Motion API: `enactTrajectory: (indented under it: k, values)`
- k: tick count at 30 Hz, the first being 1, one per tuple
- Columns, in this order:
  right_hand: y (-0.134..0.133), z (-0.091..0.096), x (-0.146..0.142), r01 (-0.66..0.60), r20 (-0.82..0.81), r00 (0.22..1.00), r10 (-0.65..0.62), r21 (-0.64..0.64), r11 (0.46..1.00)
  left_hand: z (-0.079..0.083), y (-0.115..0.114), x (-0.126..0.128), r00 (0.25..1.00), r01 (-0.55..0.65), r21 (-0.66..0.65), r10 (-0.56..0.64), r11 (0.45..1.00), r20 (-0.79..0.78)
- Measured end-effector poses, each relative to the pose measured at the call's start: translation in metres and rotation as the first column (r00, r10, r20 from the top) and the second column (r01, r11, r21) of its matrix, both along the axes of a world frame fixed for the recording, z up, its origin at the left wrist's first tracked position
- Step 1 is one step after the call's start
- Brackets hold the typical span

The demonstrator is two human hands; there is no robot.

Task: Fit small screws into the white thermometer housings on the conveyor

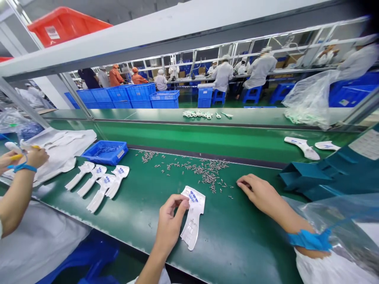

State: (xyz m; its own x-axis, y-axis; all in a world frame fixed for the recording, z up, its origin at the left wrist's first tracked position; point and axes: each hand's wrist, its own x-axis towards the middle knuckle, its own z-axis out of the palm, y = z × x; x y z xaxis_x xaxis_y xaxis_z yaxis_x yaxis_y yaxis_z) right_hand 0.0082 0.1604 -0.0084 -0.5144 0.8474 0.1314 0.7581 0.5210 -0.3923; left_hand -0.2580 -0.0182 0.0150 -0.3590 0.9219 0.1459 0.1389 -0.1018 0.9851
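My left hand [171, 221] pinches the upper edge of a white gun-shaped plastic shell [192, 219] that lies on the green mat [142, 205]. My right hand [257, 191] rests on the mat with fingers curled, its fingertips at the near edge of a scatter of small silver screws [204, 171]. What the fingertips hold, if anything, is hidden. A blue band sits on that wrist.
Several more white shells [97, 183] lie in a row left of me, by a blue tray [105, 152]. A co-worker's hands [22, 159] work at far left. Two shells [304, 146] ride the green conveyor [207, 138]. A teal box [325, 173] and plastic bag [340, 225] sit right.
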Motion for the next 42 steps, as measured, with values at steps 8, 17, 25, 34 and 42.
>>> enactTrajectory:
  k: [8, 17, 25, 34, 42]
  values:
    - [-0.017, 0.024, -0.017, 0.015, -0.195, 0.979, -0.051, -0.185, 0.983, 0.004, -0.019, -0.007, 0.913, 0.207, -0.018, -0.2, 0.978, -0.356]
    - [-0.091, 0.061, -0.081, -0.171, -0.258, 0.965, 0.053, -0.46, 0.872, -0.002, -0.012, 0.021, 0.8, 0.287, -0.041, -0.263, 0.957, -0.54]
    - [-0.114, 0.055, -0.118, -0.149, -0.208, 0.978, 0.033, -0.572, 0.807, -0.011, -0.019, 0.014, 0.825, 0.266, -0.056, -0.258, 0.962, -0.503]
    - [-0.118, 0.057, -0.12, -0.095, -0.104, 0.993, 0.047, -0.524, 0.847, -0.008, -0.016, 0.016, 0.716, 0.298, -0.064, -0.268, 0.952, -0.645]
    - [-0.12, 0.064, -0.121, -0.074, 0.063, 0.992, 0.113, -0.442, 0.894, -0.009, -0.016, 0.016, 0.7, 0.288, -0.058, -0.252, 0.956, -0.669]
